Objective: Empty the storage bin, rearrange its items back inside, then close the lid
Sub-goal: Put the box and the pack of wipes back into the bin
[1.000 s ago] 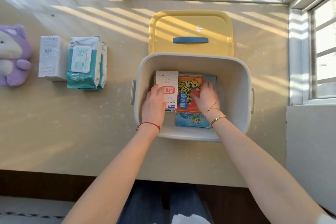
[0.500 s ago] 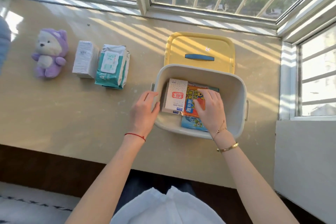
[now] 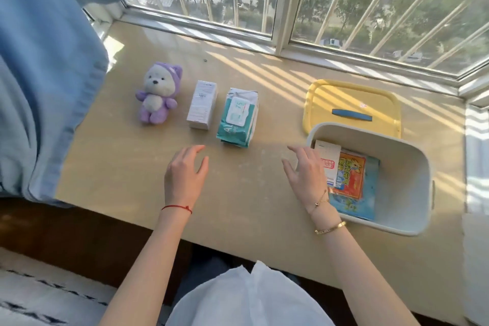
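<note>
Storage bin (image 3: 404, 193) lidless, long axis near-to-far, hands (image 3: 185, 174) empty

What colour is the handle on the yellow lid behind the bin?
Blue, a dark blue bar handle on the yellow plastic lid; head view.

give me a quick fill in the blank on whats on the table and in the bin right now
1. The yellow lid lies on the table just behind the ____.
2. Between the plush toy and the wipes pack stands a white ____.
3. Both the left hand and the right hand hold ____.
4. The handle on the lid is ____ in colour.

Missing words: bin; box; nothing; blue
</note>
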